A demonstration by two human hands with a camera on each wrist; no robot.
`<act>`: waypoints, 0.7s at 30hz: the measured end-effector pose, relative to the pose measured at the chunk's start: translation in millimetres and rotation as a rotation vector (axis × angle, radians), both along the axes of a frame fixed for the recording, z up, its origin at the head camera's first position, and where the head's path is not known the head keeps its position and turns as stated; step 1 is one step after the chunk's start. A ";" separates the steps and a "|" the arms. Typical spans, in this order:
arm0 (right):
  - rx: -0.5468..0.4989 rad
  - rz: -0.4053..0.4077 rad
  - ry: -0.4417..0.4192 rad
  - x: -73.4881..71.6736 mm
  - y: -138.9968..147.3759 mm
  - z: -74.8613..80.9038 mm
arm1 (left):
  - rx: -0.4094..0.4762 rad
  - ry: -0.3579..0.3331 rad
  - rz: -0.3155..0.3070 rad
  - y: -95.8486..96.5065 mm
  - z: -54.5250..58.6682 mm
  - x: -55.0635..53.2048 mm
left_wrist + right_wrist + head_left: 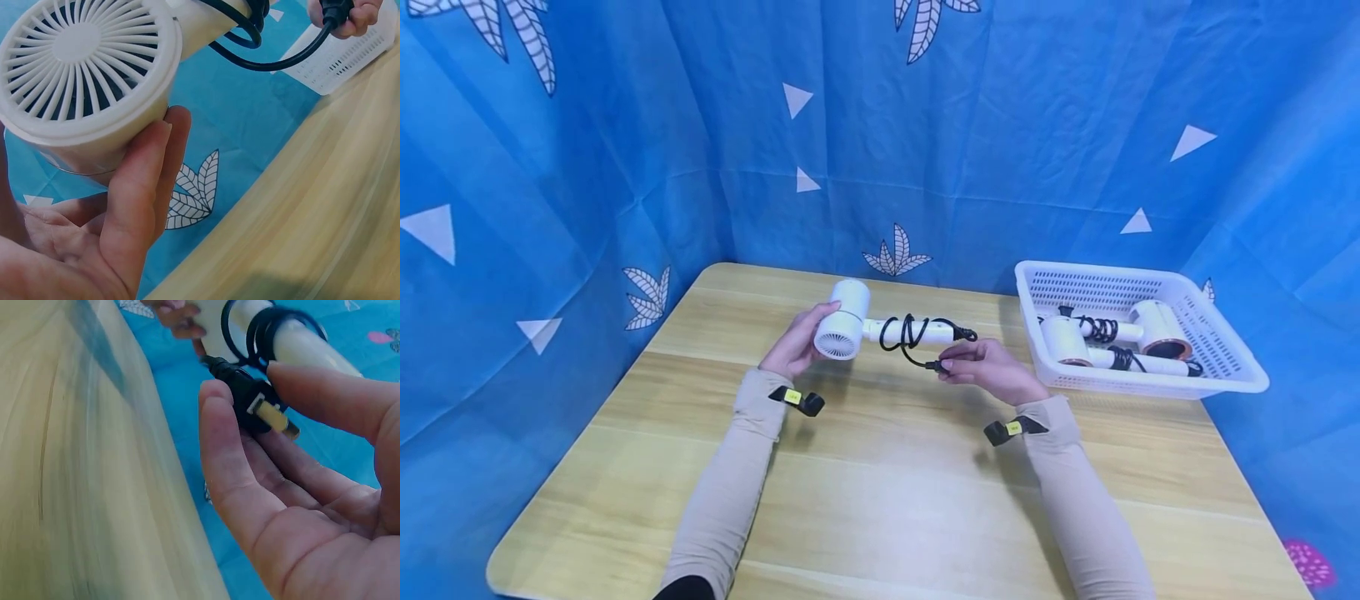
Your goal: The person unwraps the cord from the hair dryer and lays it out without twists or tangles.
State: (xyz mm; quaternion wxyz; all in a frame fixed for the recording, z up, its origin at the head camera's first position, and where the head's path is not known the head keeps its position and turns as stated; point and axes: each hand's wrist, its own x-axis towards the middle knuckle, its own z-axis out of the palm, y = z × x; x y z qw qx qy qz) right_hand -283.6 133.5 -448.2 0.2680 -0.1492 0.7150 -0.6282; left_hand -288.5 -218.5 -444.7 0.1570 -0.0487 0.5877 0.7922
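A white hair dryer (pixel 851 302) is held up over the table, its handle (pixel 931 332) pointing right in the head view. My left hand (pixel 799 340) grips the dryer's head from the left; in the left wrist view the fingers curl round the barrel below its slatted vent grille (pixel 78 62). A black cord (pixel 907 332) is looped round the handle. At the cord's free end, my right hand (pixel 992 368) pinches the black plug (pixel 250 394) between thumb and fingers, and its metal prongs (pixel 275 419) show in the right wrist view.
To the right on the wooden table (pixel 880 492) stands a white perforated basket (pixel 1225 367). Inside lie two more white hair dryers (pixel 1159 323) with black cords wound on their handles. A blue patterned curtain (pixel 880 125) hangs behind the table and along its sides.
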 end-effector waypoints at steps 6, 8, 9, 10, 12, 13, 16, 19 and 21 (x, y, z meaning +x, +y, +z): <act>-0.017 -0.083 -0.028 -2.7 6.2 -1.4 | -0.018 0.011 -0.022 3.6 -1.4 1.6; -0.008 -0.132 -0.028 -2.9 6.6 -0.4 | -0.020 0.018 -0.030 4.3 -1.5 2.0; -0.002 -0.153 -0.024 -3.0 6.8 0.3 | -0.023 0.024 -0.036 4.7 -1.7 2.0; 0.002 -0.174 -0.020 -3.2 7.2 0.9 | -0.021 0.029 -0.043 5.1 -1.9 2.1; 0.006 -0.214 -0.015 -3.6 8.1 2.3 | -0.022 0.039 -0.058 5.6 -2.7 1.8; 0.003 -0.234 -0.015 -4.1 8.6 2.8 | -0.021 0.044 -0.066 5.8 -3.1 1.8; -0.010 -0.273 -0.001 -5.5 10.9 3.0 | -0.028 0.048 -0.080 6.9 -5.0 1.9; -0.018 -0.301 0.037 -6.6 12.4 2.5 | -0.041 0.051 -0.098 7.2 -5.8 2.8; -0.005 -0.323 0.072 -7.0 13.1 2.6 | -0.047 0.055 -0.112 7.4 -6.1 2.8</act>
